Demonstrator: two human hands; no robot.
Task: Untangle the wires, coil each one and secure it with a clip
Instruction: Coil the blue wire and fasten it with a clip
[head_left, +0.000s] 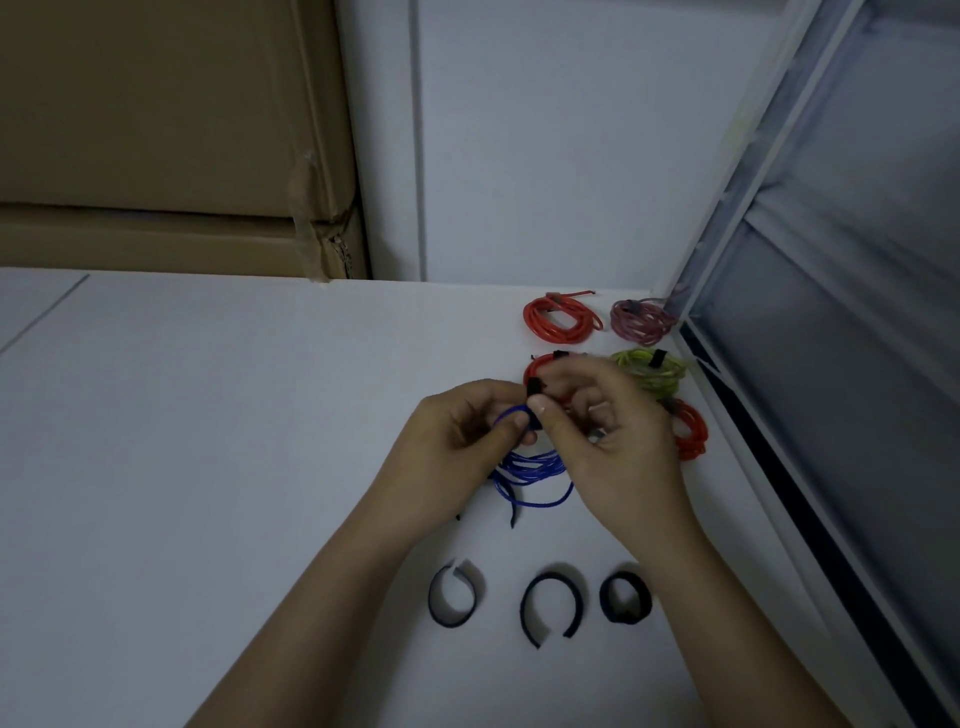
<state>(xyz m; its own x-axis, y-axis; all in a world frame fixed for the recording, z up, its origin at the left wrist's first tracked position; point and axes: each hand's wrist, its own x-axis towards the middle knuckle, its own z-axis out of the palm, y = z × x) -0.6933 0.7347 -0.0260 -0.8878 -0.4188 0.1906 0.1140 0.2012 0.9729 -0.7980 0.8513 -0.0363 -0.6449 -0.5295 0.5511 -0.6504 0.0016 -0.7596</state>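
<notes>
Three black straps lie before both hands, hiding red coil.

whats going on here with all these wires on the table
A person is bundling wires at a white table. The left hand holds a coil of blue wire while the right hand pinches a black strap at the top of it. Five coils, already strapped, lie at the far right: three red, one pinkish, one green. Three spare black straps lie nearer the person.
</notes>
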